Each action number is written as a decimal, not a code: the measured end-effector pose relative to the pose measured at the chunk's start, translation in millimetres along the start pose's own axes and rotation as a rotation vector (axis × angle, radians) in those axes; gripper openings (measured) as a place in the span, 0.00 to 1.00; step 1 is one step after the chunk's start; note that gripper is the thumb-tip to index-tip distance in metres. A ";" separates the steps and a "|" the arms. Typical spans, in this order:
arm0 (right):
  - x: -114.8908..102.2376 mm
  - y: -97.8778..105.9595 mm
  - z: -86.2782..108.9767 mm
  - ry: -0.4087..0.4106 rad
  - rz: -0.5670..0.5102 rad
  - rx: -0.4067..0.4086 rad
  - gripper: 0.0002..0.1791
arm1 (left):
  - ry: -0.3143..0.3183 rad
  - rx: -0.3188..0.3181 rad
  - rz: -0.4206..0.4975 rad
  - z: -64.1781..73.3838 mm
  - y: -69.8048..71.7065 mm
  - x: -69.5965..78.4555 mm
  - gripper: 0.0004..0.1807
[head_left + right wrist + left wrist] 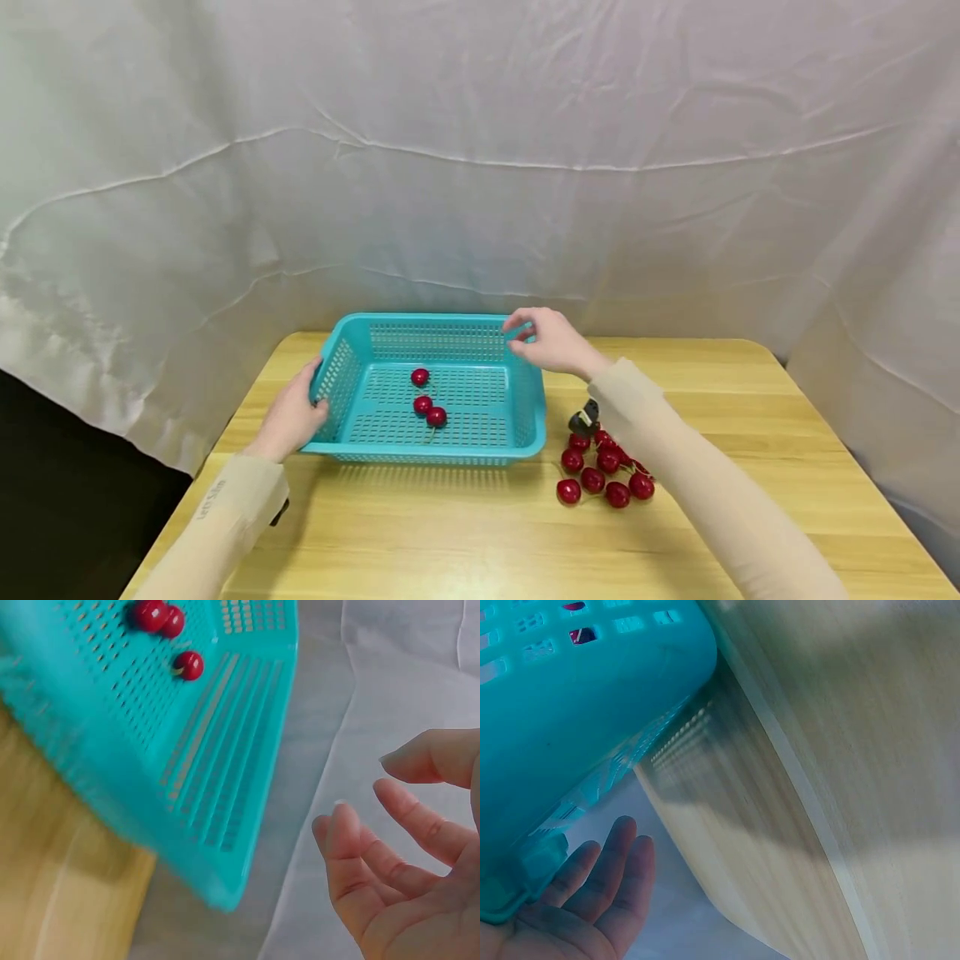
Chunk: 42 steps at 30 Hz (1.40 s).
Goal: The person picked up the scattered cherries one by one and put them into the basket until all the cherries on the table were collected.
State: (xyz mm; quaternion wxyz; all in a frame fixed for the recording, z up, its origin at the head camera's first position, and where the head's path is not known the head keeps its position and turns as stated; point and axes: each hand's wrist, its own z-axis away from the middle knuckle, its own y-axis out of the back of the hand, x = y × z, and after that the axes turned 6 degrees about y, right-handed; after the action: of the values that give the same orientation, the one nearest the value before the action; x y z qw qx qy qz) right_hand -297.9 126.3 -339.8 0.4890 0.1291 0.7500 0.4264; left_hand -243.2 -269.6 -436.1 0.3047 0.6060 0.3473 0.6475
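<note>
A turquoise plastic basket (427,451) with slotted walls is at the middle left of the table, a shadow under its front side. My left hand (288,417) grips its left rim, thumb on the inner side. In the left wrist view, the fingers (604,881) reach out past the basket's outer wall (592,697). Three red cherries (420,377) lie on the basket floor. My right hand (551,340) hovers by the basket's back right corner, fingers loosely bent; the right wrist view shows nothing in that hand (412,881).
A heap of red cherries (608,460) with stems lies on the wooden table (450,533) right of the basket, partly hidden by the right sleeve (675,450). A pale cloth curtain (480,225) hangs behind the table and along its sides.
</note>
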 end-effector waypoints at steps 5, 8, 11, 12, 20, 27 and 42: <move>22.6 13.4 24.5 -0.016 0.020 0.034 0.15 | 0.000 0.008 -0.021 0.1 0.1 -2.6 0.42; 39.2 19.8 39.7 -0.028 0.026 0.061 0.15 | -0.001 0.009 -0.027 -0.8 -0.6 -2.2 0.42; 56.7 24.3 54.4 -0.048 0.032 0.078 0.15 | 0.004 0.008 -0.020 -1.2 0.1 -1.1 0.42; 62.1 25.3 58.9 -0.057 0.028 0.075 0.16 | 0.006 0.007 -0.016 -1.2 0.6 -0.8 0.42; 103.2 27.8 89.8 -0.093 0.026 0.059 0.19 | 0.010 0.003 -0.024 -0.4 3.1 -1.1 0.42; 124.8 26.7 107.8 -0.063 0.189 0.029 0.23 | 0.007 -0.001 -0.014 -0.3 0.7 0.5 0.42; 133.8 14.6 98.3 -0.247 0.311 -0.260 0.40 | 0.014 -0.005 -0.017 0.2 1.4 3.3 0.42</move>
State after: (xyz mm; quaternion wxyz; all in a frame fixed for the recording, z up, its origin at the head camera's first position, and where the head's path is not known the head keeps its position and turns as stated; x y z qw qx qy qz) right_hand -283.6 267.4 -427.6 0.5179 0.2300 0.5945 0.5705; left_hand -243.2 -267.7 -433.1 0.3094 0.5977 0.3528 0.6500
